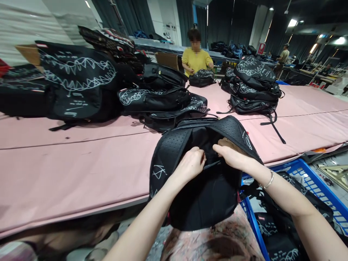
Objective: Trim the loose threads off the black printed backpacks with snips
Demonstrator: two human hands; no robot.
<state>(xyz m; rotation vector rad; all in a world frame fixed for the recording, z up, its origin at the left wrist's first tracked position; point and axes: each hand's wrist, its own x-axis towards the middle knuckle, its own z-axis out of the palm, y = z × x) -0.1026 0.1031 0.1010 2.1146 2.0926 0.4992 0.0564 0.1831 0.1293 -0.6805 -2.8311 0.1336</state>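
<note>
In the head view a black backpack (206, 195) hangs over the near edge of the pink table, its back panel and padded shoulder straps toward me. White scribbled lines mark the straps. My left hand (192, 159) is closed at the middle of the back panel, under the left strap, gripping the black fabric there. Opposite it my right hand (227, 152) reaches beneath the right strap, fingers curled in against the same fabric. A small gap separates the two hands. The fingertips are partly hidden, and any small part between them does not show.
Black backpacks with white scribbles are piled on the pink table (108, 163) at left, centre and right. A blue basket (312, 177) holding more backpacks stands at my right. Across the table a person in yellow (197, 59) handles another backpack (201, 78).
</note>
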